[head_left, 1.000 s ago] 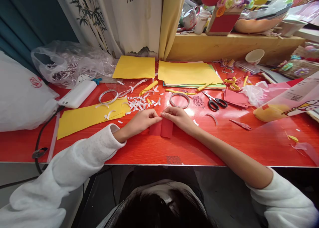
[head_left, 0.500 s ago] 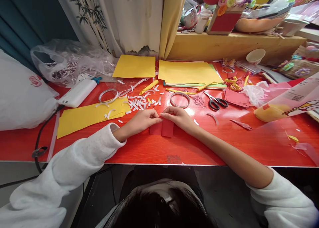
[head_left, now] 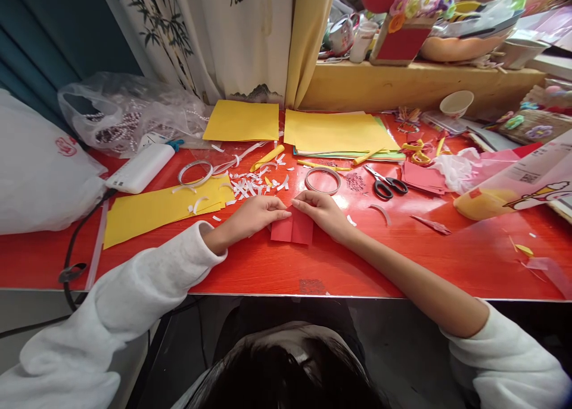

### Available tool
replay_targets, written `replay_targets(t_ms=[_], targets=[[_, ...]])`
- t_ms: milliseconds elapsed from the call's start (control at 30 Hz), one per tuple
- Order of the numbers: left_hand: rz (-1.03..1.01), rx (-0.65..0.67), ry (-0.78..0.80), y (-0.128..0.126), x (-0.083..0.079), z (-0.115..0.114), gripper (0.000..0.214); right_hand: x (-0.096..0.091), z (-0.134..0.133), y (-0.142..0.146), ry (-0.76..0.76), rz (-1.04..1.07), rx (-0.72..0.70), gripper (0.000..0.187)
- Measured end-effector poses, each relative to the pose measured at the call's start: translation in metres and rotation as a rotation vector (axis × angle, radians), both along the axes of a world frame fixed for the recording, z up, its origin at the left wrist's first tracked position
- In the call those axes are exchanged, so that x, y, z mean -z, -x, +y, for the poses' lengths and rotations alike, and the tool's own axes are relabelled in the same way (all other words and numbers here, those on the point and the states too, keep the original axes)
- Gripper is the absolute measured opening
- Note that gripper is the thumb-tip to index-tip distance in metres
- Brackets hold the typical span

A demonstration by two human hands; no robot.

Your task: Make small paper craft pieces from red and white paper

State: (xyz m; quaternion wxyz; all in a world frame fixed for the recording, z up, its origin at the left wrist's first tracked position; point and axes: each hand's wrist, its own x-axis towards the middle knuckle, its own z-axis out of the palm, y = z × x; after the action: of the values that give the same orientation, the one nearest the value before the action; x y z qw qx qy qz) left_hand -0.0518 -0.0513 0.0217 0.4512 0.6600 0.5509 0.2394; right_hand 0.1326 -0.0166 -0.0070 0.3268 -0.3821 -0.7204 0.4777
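Observation:
A small folded piece of red paper [head_left: 295,231] lies on the red table [head_left: 402,260] in front of me. My left hand [head_left: 254,214] presses its upper left part with curled fingers. My right hand [head_left: 322,211] pinches its upper right edge. The two hands nearly meet over the paper's top. Both sleeves are white and pushed up the forearms.
Yellow paper sheets [head_left: 156,209] lie left and at the back [head_left: 335,130]. White paper scraps [head_left: 250,186], two tape rings [head_left: 322,180], black scissors [head_left: 386,183], a white box [head_left: 140,168], plastic bags [head_left: 40,171] and craft clutter on the right surround the hands.
The red paper has shifted slightly and more of it shows between the hands; my right fingers have moved a little to the right along its top edge.

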Motion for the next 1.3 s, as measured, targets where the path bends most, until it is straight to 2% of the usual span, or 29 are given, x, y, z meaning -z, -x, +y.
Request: replay_targets(t_ms=[167, 267, 367, 533, 667, 800, 933, 1100, 1200, 1300], targets=[[-0.046, -0.036, 0.05, 0.001, 0.005, 0.002, 0.032, 0.001, 0.001, 0.001, 0.064, 0.034, 0.021, 0.036], [-0.169, -0.077, 0.034, 0.003, 0.013, 0.005, 0.032, 0.004, 0.004, 0.0, 0.236, 0.191, 0.063, 0.042], [-0.242, -0.108, 0.007, 0.005, 0.017, 0.008, 0.032, 0.005, 0.006, 0.001, 0.427, 0.375, 0.045, 0.042], [-0.178, -0.105, -0.073, 0.005, 0.015, 0.007, 0.033, -0.002, 0.005, -0.001, 0.521, 0.374, -0.03, 0.036], [-0.161, -0.107, -0.085, 0.003, 0.012, 0.007, 0.034, -0.009, 0.004, -0.003, 0.504, 0.268, -0.118, 0.03], [-0.147, -0.089, -0.1, 0.003, 0.014, 0.007, 0.033, -0.011, 0.004, -0.005, 0.352, 0.093, -0.176, 0.035], [-0.125, -0.058, -0.109, 0.003, 0.016, 0.007, 0.032, -0.007, 0.007, -0.004, 0.212, -0.045, -0.139, 0.048], [-0.032, -0.029, -0.14, 0.003, 0.015, 0.007, 0.032, -0.004, 0.007, -0.004, 0.116, -0.108, -0.099, 0.055], [-0.018, -0.036, -0.167, 0.003, 0.015, 0.007, 0.033, -0.007, 0.004, -0.004, 0.157, -0.064, -0.127, 0.05], [-0.042, -0.058, -0.166, 0.003, 0.015, 0.007, 0.032, -0.01, 0.001, -0.005, 0.287, 0.031, -0.143, 0.049]])
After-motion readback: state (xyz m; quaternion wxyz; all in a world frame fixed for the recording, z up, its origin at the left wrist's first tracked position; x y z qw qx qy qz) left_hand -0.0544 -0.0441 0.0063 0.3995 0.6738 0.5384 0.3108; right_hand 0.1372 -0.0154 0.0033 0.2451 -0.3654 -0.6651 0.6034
